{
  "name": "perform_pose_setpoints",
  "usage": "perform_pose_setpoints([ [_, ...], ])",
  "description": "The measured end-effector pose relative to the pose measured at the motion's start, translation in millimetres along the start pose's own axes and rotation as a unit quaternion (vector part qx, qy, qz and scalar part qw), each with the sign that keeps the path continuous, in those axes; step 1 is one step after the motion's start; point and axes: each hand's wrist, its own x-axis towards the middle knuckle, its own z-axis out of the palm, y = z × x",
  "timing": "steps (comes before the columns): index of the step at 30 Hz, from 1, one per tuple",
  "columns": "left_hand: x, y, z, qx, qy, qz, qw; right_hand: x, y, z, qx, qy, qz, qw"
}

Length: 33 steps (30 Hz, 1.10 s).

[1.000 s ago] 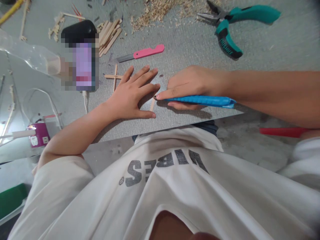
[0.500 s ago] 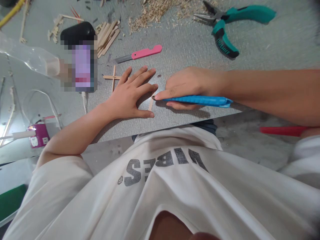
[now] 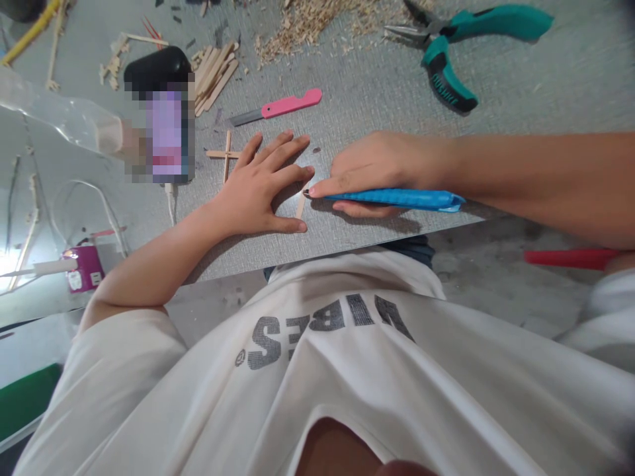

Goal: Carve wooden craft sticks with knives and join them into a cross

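My left hand (image 3: 262, 185) lies on the grey table with its fingers spread, over part of a short wooden stick (image 3: 300, 206) that shows between thumb and index finger. My right hand (image 3: 370, 173) is wrapped round a blue cutter (image 3: 397, 198), its index finger stretched along the tool to the dark tip. That tip meets the upper part of the stick. Beside my left fingertips, two thin sticks form a cross (image 3: 227, 155), partly under the hand. A pink-handled knife (image 3: 292, 104) rests beyond my left hand.
Teal-handled pliers (image 3: 449, 53) lie open at the back right. Wood shavings (image 3: 307, 26) and a pile of sticks (image 3: 215, 74) are at the back. On the left are a black case (image 3: 157, 68), a plugged-in phone (image 3: 167, 142) and a clear bottle (image 3: 69, 119). The table edge (image 3: 327, 254) runs before my body.
The view has shifted slightly. My left hand stays spread on the table, and my right hand keeps the blue cutter at almost the same place on the stick.
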Motion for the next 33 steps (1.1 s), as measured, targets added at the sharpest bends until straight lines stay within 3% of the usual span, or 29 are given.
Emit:
perform_pose_setpoints([
  [17,-1,1,-0.4,0.014,-0.001,0.002,1.0,-10,9,7,0.032,0.025,0.0,0.999],
  [22,-2,1,0.1,0.016,0.0,0.0,1.0,-8,4,0,0.034,0.022,-0.001,0.999],
  [28,-2,4,-0.9,0.02,0.005,0.006,1.0,-4,-2,-6,0.02,0.066,0.019,0.997],
  [33,-4,7,2.7,0.027,0.024,0.003,0.999,2,-2,-2,0.012,0.034,0.029,0.999],
])
